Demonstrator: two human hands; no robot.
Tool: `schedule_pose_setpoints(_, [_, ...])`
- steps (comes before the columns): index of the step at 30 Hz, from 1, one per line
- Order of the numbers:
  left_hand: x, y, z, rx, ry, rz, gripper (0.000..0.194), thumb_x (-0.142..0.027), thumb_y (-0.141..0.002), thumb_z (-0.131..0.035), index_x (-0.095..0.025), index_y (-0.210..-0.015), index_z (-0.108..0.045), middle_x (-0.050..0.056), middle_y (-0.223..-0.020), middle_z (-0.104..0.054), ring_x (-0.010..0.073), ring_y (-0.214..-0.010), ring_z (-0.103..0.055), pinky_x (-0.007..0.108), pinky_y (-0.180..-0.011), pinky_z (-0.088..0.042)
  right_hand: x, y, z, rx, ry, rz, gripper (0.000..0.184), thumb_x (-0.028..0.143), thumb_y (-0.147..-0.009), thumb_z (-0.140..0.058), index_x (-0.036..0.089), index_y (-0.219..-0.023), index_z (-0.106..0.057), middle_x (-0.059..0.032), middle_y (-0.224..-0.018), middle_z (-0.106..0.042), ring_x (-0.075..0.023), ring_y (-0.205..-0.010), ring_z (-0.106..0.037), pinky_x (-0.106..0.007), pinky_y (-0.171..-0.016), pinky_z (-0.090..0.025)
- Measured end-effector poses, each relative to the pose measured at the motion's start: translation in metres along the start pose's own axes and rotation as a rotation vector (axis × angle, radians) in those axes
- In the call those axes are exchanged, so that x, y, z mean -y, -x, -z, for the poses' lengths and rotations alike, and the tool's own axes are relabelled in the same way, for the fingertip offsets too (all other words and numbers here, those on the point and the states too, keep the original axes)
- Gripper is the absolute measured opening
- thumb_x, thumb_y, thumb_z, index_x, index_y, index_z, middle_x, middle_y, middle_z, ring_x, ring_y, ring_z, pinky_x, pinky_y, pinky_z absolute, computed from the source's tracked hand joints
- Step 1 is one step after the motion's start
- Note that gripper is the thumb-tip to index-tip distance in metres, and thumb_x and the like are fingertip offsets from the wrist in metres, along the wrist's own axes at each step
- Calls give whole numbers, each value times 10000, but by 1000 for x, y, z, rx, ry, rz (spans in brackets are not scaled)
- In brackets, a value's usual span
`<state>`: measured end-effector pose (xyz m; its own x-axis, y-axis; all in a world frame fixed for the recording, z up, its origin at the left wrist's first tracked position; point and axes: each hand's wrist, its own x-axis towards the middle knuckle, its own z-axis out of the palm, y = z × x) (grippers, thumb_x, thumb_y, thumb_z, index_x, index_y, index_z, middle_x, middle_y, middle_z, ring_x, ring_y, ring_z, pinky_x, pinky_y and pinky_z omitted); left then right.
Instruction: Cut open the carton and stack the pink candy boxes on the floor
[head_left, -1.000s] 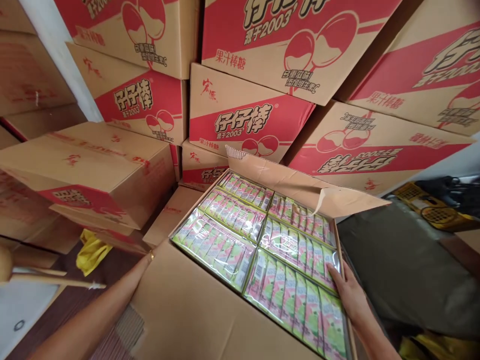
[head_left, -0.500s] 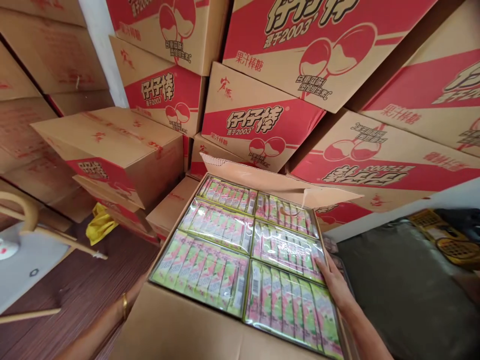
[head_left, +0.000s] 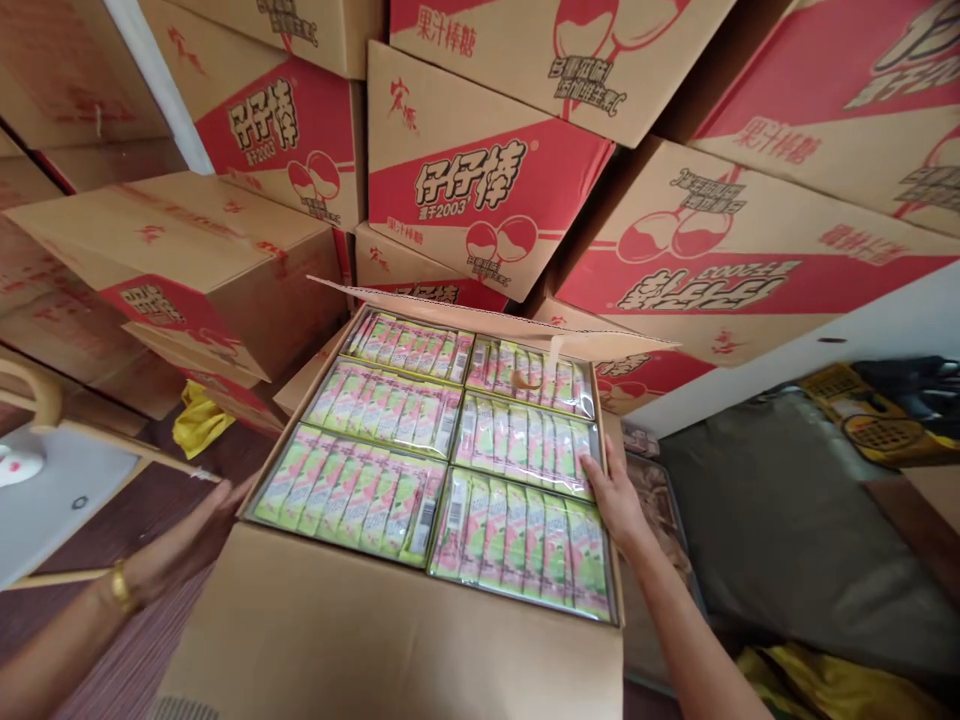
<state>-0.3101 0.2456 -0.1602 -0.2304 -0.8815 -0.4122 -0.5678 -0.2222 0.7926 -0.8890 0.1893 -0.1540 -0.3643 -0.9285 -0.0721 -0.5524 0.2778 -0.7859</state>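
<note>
Brown box [head_left: 405, 630] lies open between my two hands. My right hand [head_left: 615, 495] clasps its right rim; my left hand [head_left: 184, 550] spreads open beside its left edge.

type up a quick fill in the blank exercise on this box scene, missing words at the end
The open carton shows ____ clear-wrapped packs.
The ____ hand has its thumb over the carton's edge.
Near the left hand, the wrist wears a ____-coloured bracelet.
Stacked cartons behind carry slanted ____ panels.

Missing words: six; right; gold; red
</note>
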Motion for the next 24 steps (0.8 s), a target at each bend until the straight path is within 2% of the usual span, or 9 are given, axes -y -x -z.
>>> schedule_pose_setpoints(1, [6,6,3,31,14,-13,797,-745,-846,-149,-316,-1516,-113,52,-1518,-299,252,-1398,-280,430,-1080,-389,1,0,0,-7,-1,1,878,701,-792,-478,236,-1497,-234,-61,-1515,-293,-262,-1387,-288,-422,-1163,-192])
schedule_pose_setpoints(3, [18,17,5,83,48,-28,1028,-773,-717,-477,-360,-1508,33,9,-1556,-188,248,-1423,-196,397,-1104,-360,1,-1,0,-14,4,-3,883,705,-786,-480,229,-1493,-249,-76,-1506,-309,-278,-1374,-311,-436,-1158,-197])
schedule_pose_setpoints(6, [34,22,-1,102,101,-24,1310,-644,-561,-727,-397,-1459,195,24,-1542,-234,265,-1374,-319,390,-1062,-412,0,-5,-1,-10,9,-9,865,703,-786,-484,254,-1490,-258,-70,-1494,-335,-286,-1359,-336,-451,-1153,-200])
schedule_pose_setpoints(8, [40,18,-11,-7,2,-73,1304,-597,-554,-743,-407,-1462,173,30,-1529,-274,281,-1356,-353,406,-1076,-396,-2,-8,-2,-8,-6,-11,857,702,-786,-491,269,-1488,-259,-61,-1492,-341,-280,-1359,-338,-447,-1152,-206])
schedule_pose_setpoints(11, [42,3,-28,-303,-318,-125,1140,-584,-614,-690,-427,-1478,37,28,-1532,-259,321,-1344,-367,456,-1106,-353,-4,-12,-4,-3,-29,-10,853,709,-778,-502,286,-1482,-270,-53,-1490,-347,-280,-1358,-337,-448,-1148,-218])
schedule_pose_setpoints(14, [42,-7,-46,-513,-404,-31,996,-651,-694,-547,-399,-1481,10,86,-1426,-429,362,-1199,-524,516,-983,-464,-4,-11,-5,-8,-21,0,855,709,-785,-491,276,-1485,-262,-58,-1483,-357,-283,-1361,-328,-456,-1153,-199])
schedule_pose_setpoints(17, [56,-4,-61,-599,-367,26,991,-680,-676,-511,-412,-1484,-5,84,-1200,-622,386,-1014,-626,525,-824,-542,-1,-2,-6,-22,-16,18,843,697,-803,-473,254,-1488,-258,-61,-1501,-325,-277,-1373,-304,-450,-1165,-164])
schedule_pose_setpoints(20, [84,7,-71,-614,-288,-22,994,-637,-613,-587,-513,-1451,-66,14,-919,-711,388,-842,-667,496,-673,-578,1,17,-7,-55,-34,68,823,675,-817,-469,242,-1486,-262,-55,-1524,-275,-269,-1388,-273,-429,-1174,-152])
schedule_pose_setpoints(24, [98,13,-70,-680,-292,-156,1002,-536,-530,-663,-645,-1365,-121,-81,-977,-703,390,-860,-660,499,-659,-585,2,44,-11,-121,-74,113,802,642,-829,-476,229,-1485,-267,-69,-1512,-298,-280,-1370,-309,-429,-1167,-190])
